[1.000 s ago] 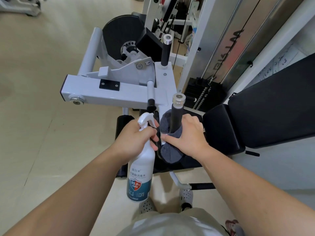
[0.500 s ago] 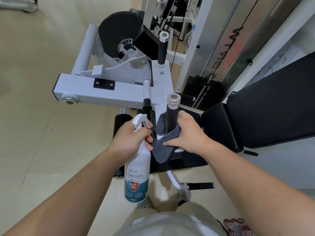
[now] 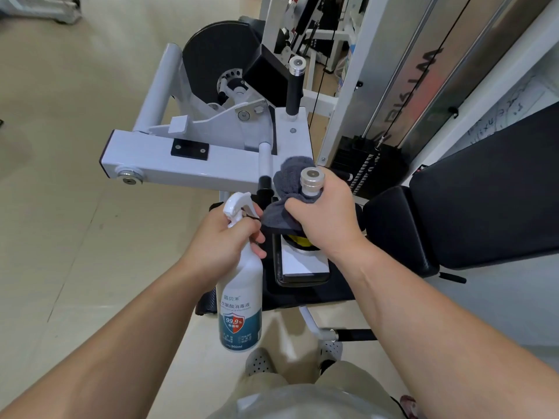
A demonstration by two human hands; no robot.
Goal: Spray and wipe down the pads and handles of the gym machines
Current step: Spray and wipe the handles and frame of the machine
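Note:
My left hand [image 3: 225, 240] grips the neck of a white spray bottle [image 3: 242, 303] with a blue label, held upright beside the machine. My right hand [image 3: 326, 216] holds a grey cloth [image 3: 287, 189] wrapped round the near upright handle, just under its silver end cap [image 3: 311, 178]. The handle's black grip is hidden under the cloth and my fingers. A second upright black handle [image 3: 295, 89] with a silver cap stands farther back on the white machine frame [image 3: 187, 167].
A black seat pad [image 3: 396, 225] and black back pad [image 3: 496, 195] lie to the right. The weight stack [image 3: 366, 164] and cables rise behind them. A black round plate [image 3: 217, 62] sits at the back. A low black-gripped lever [image 3: 354, 334] sticks out near my feet.
My right hand has slid the cloth up the near handle, from its lower part to just under the silver cap. The left hand and bottle stayed put.

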